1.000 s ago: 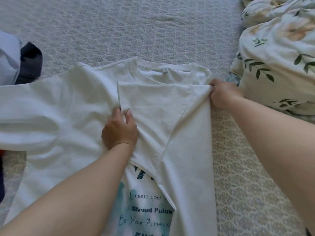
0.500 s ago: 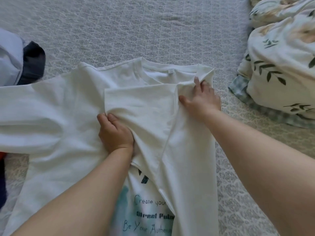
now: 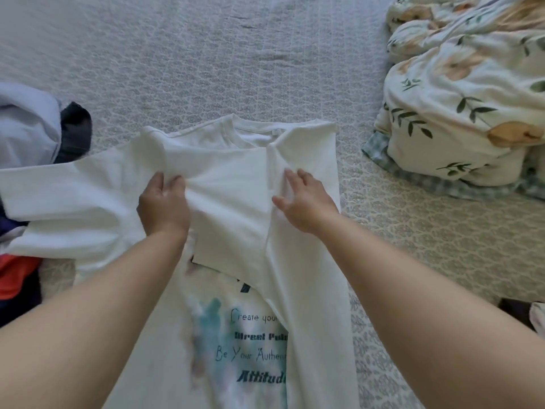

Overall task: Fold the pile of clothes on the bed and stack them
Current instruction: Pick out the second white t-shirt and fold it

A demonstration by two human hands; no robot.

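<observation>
A white T-shirt point(image 3: 236, 219) with a teal print and dark lettering lies front-up on the grey patterned bedspread point(image 3: 206, 69). Its right side and right sleeve are folded in over the chest. My left hand point(image 3: 163, 203) grips the folded sleeve's left edge, fabric bunched between thumb and fingers. Flat on the fold near the right shoulder lies my right hand point(image 3: 303, 202), with its fingers spread. The shirt's left sleeve stretches out flat to the left.
A pile of clothes sits at the left edge: a pale blue garment point(image 3: 26, 125), a dark one point(image 3: 75, 128), and an orange-red piece point(image 3: 14, 276) lower down. A rumpled floral duvet point(image 3: 466, 93) fills the right side. Something dark lies at the right edge point(image 3: 516, 311).
My right hand has slid from the shirt's right shoulder edge inward onto the folded panel. My left hand has moved up and gathered the sleeve's edge.
</observation>
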